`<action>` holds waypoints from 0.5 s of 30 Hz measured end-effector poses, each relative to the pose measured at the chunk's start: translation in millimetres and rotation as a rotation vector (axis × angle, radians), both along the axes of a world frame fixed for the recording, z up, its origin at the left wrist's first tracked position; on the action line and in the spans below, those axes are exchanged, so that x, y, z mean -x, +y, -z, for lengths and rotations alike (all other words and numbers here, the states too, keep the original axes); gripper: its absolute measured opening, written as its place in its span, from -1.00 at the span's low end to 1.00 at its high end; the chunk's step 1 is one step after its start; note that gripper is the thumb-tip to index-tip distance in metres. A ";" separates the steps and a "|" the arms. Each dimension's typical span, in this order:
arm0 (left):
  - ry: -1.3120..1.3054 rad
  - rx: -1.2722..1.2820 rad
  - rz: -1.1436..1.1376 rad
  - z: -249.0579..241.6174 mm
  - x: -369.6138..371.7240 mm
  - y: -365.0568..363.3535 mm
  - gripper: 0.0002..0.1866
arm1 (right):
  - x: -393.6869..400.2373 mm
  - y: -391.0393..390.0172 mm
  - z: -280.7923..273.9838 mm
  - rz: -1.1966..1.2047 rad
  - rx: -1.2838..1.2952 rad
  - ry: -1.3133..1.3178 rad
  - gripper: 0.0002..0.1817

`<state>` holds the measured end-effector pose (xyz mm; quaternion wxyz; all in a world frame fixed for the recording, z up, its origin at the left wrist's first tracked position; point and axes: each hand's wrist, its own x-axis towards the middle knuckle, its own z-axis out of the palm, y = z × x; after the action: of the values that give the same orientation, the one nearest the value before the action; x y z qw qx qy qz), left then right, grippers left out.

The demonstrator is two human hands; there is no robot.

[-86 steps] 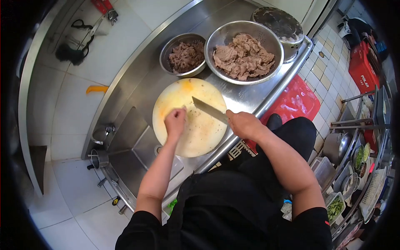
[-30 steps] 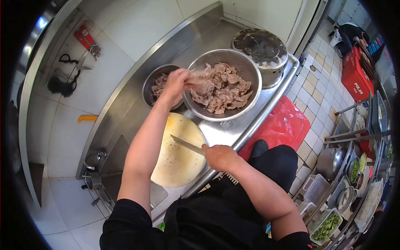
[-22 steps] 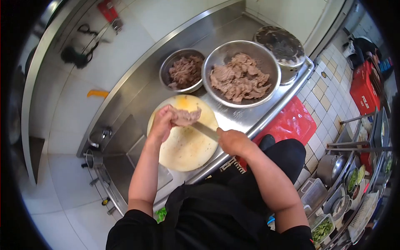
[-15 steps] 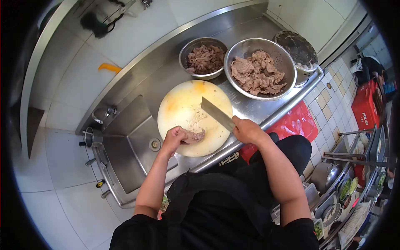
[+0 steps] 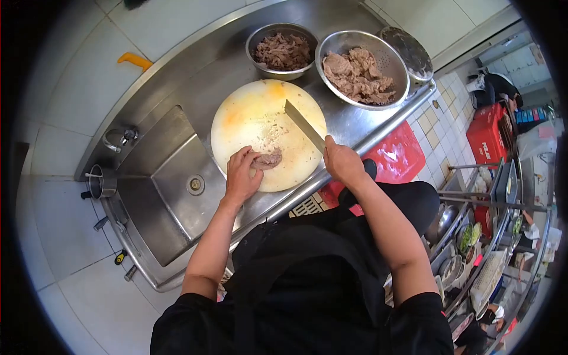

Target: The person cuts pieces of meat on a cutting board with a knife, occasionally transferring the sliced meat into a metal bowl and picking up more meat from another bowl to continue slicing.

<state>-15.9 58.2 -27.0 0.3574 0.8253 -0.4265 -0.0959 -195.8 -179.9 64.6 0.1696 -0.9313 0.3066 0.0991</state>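
On the round white cutting board point(image 5: 236, 124) lies a piece of cooked meat point(image 5: 270, 158), with small scraps around it. My left hand point(image 5: 241, 176) is closed over the meat's left end, thumb on the near side and fingers on the far side. A cleaver point(image 5: 305, 126) is in my right hand point(image 5: 344, 163), whose fingers wrap round the handle and hide it. Its blade points up and left over the board, apart from the meat. Beyond the board stand a metal bowl point(image 5: 258, 66) of cut meat and a perforated colander point(image 5: 397, 70) of larger meat pieces.
A steel sink point(image 5: 155, 201) with a tap point(image 5: 121, 139) adjoins the board on the left. Behind the colander is a dark-topped round container point(image 5: 408, 52). Below the counter's edge point(image 5: 378, 145) is a red plastic surface point(image 5: 397, 157). Crowded shelves point(image 5: 473, 248) stand at the right.
My left hand has gone from a fist gripping the meat's end to fingers spread around it, and the meat looks more bunched. The cleaver stays raised over the board. The whole view has shifted.
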 end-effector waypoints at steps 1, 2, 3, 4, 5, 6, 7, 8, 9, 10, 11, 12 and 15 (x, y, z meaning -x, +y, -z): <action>0.011 0.000 0.015 1.7 0.1 0.0 -0.52 | 0.0 1.7 0.5 -0.006 0.014 0.001 -0.79; 0.015 0.012 0.006 3.1 -0.7 -0.8 -0.53 | -0.1 2.5 0.6 -0.013 0.029 0.000 -0.79; 0.017 0.024 -0.005 3.5 -1.6 -1.4 -0.54 | 0.8 3.4 4.2 -0.018 0.041 -0.003 -0.80; 0.023 0.028 0.006 5.6 -2.1 -1.6 -0.54 | 2.0 5.1 9.0 -0.007 0.045 0.003 -0.80; 0.012 0.032 -0.005 8.1 -2.0 -2.2 -0.55 | 2.6 6.0 13.5 -0.005 0.057 -0.021 -0.80; -0.001 0.038 -0.019 8.8 -2.2 -3.2 -0.57 | 2.2 6.5 16.1 -0.007 0.071 -0.045 -0.78; 0.003 0.048 -0.018 9.1 -2.6 -4.5 -0.57 | 2.1 6.6 17.7 -0.006 0.082 -0.041 -0.78; -0.013 0.051 -0.022 9.2 -2.3 -5.5 -0.58 | 2.5 7.0 18.8 -0.003 0.082 -0.044 -0.78; -0.025 0.050 -0.031 8.9 -0.2 -4.4 -0.58 | 1.7 10.2 15.0 -0.003 0.078 -0.044 -0.77; -0.017 0.058 -0.045 9.1 2.2 -3.1 -0.58 | 0.8 12.4 10.3 -0.017 0.086 -0.036 -0.77; -0.008 0.066 -0.049 9.3 3.2 -3.0 -0.58 | -1.3 13.2 4.3 0.017 0.064 0.014 -0.79; -0.004 0.077 -0.051 9.8 2.3 -4.4 -0.58 | -4.6 13.6 -2.0 0.053 0.045 0.060 -0.81; -0.023 0.118 -0.063 16.3 4.2 -9.0 -0.61 | -3.4 12.9 -2.6 0.052 0.072 0.047 -0.80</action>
<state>-20.1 49.1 -43.3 0.4033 0.8169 -0.4094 -0.0497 -192.5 -167.0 67.2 0.1314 -0.9260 0.3379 0.1056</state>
